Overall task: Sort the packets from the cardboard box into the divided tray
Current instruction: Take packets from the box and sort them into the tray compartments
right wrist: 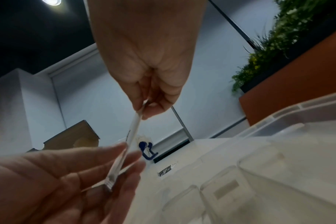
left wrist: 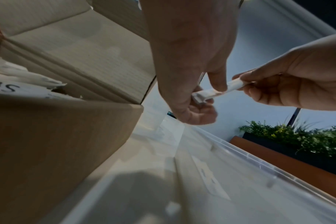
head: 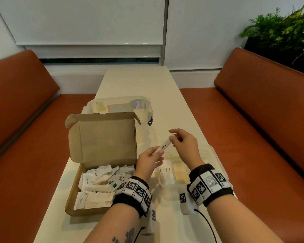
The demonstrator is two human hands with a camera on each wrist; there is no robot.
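Left hand [head: 148, 161]: pinches sugar stick's [head: 163, 146] near end.
Right hand [head: 184, 146]: fingers pinch far end.
Stick: above divided tray [head: 218, 160].
Cardboard box [head: 102, 155]: open, packets [head: 98, 186] inside.

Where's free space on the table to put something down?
Bare tabletop beyond the lidded clear container, and the near strip below the cardboard box. Crowded mid-table: box, divided tray, and both hands pinching a sugar stick.
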